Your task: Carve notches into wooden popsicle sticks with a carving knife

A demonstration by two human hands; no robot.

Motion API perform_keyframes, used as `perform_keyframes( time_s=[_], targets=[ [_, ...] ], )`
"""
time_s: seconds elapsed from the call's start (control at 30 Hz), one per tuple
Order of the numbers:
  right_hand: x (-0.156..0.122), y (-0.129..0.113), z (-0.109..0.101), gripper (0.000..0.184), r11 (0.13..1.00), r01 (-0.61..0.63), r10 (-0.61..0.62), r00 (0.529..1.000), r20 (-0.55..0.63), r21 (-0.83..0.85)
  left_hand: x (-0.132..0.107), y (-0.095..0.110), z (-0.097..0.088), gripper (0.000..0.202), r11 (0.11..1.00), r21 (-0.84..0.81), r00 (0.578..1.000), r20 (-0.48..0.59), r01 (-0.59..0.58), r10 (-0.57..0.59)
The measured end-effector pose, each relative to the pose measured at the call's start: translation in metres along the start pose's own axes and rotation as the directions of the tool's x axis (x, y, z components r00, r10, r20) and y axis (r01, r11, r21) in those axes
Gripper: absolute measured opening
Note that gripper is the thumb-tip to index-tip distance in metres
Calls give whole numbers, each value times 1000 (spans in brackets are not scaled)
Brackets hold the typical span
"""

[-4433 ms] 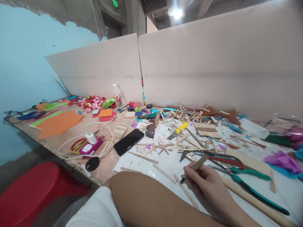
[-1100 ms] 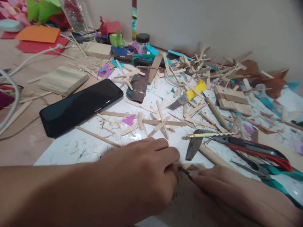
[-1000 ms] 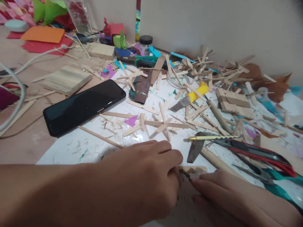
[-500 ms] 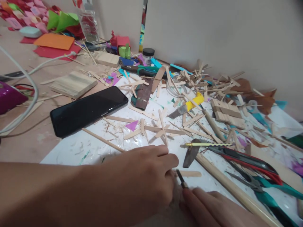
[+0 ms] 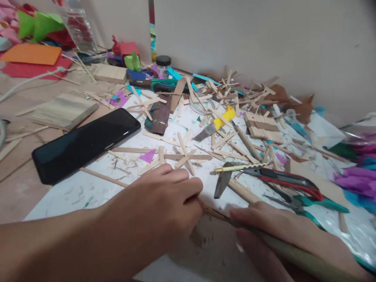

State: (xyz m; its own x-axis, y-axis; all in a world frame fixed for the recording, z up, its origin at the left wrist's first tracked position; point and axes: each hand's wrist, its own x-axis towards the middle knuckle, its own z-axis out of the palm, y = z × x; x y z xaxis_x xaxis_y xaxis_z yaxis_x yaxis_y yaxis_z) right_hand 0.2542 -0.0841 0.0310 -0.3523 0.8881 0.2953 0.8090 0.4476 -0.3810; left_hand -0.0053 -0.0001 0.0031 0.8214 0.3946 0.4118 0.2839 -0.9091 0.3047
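My left hand lies on the white sheet with its fingers curled and pinched on a thin wooden stick. My right hand comes in from the lower right and grips a knife with a long olive-brown handle. The knife's tip meets the stick just right of my left fingertips. Its blade is hidden between the hands. A star of glued craft sticks lies just beyond my left knuckles.
A black phone lies to the left beside a wood block. A red-and-black cutter, green-handled pliers and a yellow utility knife lie right of centre. Loose sticks, a stick raft, a jar and a bottle crowd the back wall.
The view has shifted to the right. My right hand has come forward with the knife laid lower and flatter, its tip now against the stick at my left fingertips. The left hand stays put.
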Motion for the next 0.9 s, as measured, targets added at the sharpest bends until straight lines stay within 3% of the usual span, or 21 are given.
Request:
perform_keyframes(
  time_s=[0.07, 0.2, 0.37, 0.53, 0.7, 0.9],
  targets=[
    [3, 2, 2, 21, 999, 12, -12, 1000, 2, 50, 2, -1, 0, 25, 998, 39, 999, -8, 41, -41],
    [4, 4, 8, 10, 953, -188, 225, 965, -135, 238, 2, -3, 2, 37, 993, 57, 994, 2, 105, -106],
    [7, 5, 14, 9, 891, -241, 337, 920, -203, 385, -2, -6, 1, 38, 990, -23, 990, 5, 141, -141],
    [16, 18, 18, 14, 812, -364, 524, 799, -295, 457, -4, 3, -5, 33, 988, -53, 990, -6, 144, -144],
    [18, 15, 13, 18, 883, -288, 416, 847, -332, 370, -5, 6, 1, 43, 993, 9, 993, -12, 115, -115],
    [2, -6, 15, 27, 801, -352, 512, 823, -248, 485, 0, 3, 4, 39, 990, -54, 992, -14, 128, -128]
  ],
)
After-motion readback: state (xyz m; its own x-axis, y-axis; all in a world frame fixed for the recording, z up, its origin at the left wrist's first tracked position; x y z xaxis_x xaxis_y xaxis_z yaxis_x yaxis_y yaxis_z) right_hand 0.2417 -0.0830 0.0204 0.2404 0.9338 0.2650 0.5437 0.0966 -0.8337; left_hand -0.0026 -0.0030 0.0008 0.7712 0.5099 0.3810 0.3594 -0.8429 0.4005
